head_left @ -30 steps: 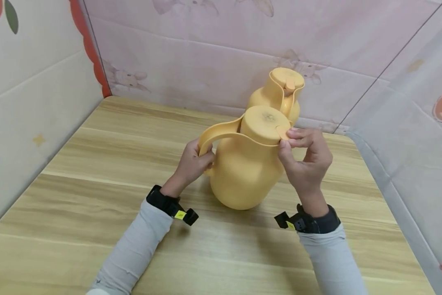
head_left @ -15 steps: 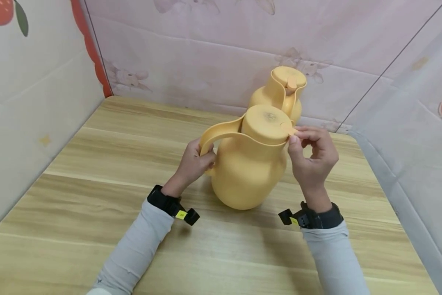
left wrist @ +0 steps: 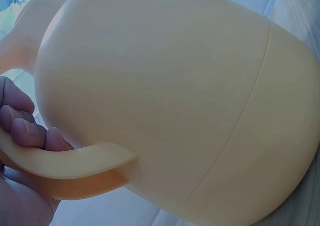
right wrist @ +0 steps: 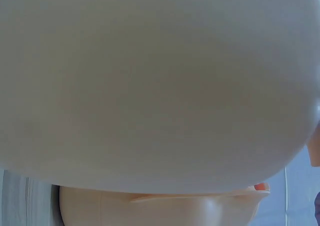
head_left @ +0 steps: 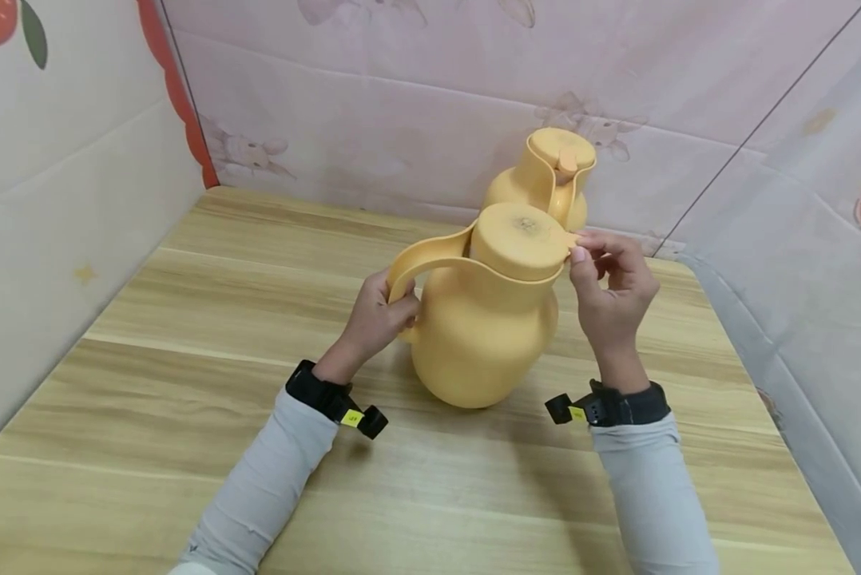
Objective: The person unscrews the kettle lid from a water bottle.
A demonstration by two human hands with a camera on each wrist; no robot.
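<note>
A yellow insulated jug (head_left: pixel 484 343) stands near the middle of the table, its round lid (head_left: pixel 517 239) seated in the neck. My left hand (head_left: pixel 376 319) grips the jug's handle (head_left: pixel 430 251) on the left side. In the left wrist view, curled fingers (left wrist: pixel 30 131) wrap the lower part of that handle. At the lid's right edge, my right hand (head_left: pixel 613 291) pinches the small lid tab between thumb and forefinger; the fingertips partly hide it. The jug's body (right wrist: pixel 165 85) fills most of the right wrist view, where hardly any of the right hand shows.
Right behind the first jug stands a second, similar yellow jug (head_left: pixel 534 188), lid on, close to the back wall. The wood-grain table (head_left: pixel 186 399) meets printed wall sheets (head_left: pixel 373 120) at the back and sides.
My right hand has moved right and slightly away, turning the lid so its tab swings from the near right side toward the far right. My left hand and the jug's body stay put.
</note>
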